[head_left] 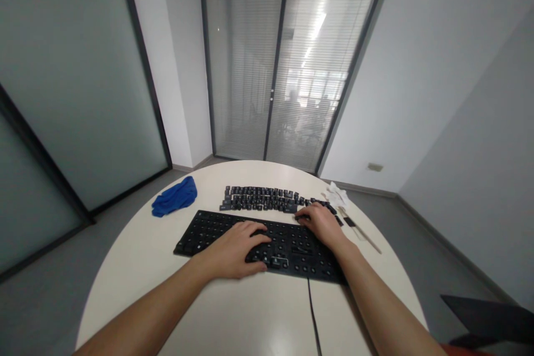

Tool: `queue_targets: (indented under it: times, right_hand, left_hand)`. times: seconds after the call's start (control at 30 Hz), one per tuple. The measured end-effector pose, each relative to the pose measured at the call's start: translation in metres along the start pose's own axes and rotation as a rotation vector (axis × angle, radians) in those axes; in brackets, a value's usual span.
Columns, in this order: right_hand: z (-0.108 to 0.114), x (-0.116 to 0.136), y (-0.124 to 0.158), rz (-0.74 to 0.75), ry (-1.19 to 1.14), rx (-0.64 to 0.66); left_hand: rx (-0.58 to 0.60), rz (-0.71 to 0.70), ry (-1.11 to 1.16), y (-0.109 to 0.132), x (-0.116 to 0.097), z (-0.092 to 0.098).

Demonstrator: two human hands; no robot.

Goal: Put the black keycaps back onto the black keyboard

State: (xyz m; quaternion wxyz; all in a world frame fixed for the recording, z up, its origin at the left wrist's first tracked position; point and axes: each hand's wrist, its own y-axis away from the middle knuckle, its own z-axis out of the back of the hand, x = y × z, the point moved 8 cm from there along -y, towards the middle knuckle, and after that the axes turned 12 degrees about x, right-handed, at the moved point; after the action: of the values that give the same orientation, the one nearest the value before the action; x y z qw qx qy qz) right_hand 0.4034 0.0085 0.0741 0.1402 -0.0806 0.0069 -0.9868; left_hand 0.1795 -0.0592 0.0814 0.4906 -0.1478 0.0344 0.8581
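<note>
A black keyboard base (200, 233) with its keycaps removed lies on a round white table (137, 267). My left hand (236, 247) rests flat on its middle, fingers spread over the switches. My right hand (321, 222) reaches past the keyboard's far right edge to the rows of loose black keycaps (258, 199) laid out behind it; its fingertips are curled at the right end of those rows, and what they pinch is hidden.
A crumpled blue cloth (175, 197) lies at the table's far left. White tissue (337, 196) and thin stick-like tools (361, 229) sit at the far right. The keyboard's cable (312, 317) runs toward me. Glass doors with blinds stand behind.
</note>
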Motion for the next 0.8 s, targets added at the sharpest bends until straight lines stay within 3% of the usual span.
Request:
queue_targets:
  times: [0.17, 0.3, 0.43, 0.57, 0.8]
  right_hand:
    - [0.004, 0.007, 0.002, 0.041, -0.042, -0.022]
    - [0.014, 0.018, 0.011, 0.074, -0.263, -0.039]
    - [0.015, 0.049, 0.021, 0.245, -0.552, 0.107]
    - [0.004, 0.075, 0.030, 0.346, -0.685, 0.306]
    - [-0.013, 0.083, 0.036, 0.309, -0.694, 0.478]
  left_hand:
    - [0.005, 0.001, 0.004, 0.000, 0.001, -0.001]
    - [-0.003, 0.015, 0.011, -0.001, 0.003, -0.002]
    - [-0.026, 0.032, 0.012, 0.000, 0.007, 0.001]
    - [-0.029, 0.047, 0.007, 0.002, 0.011, 0.003]
    - [-0.023, 0.045, 0.005, 0.002, 0.012, 0.002]
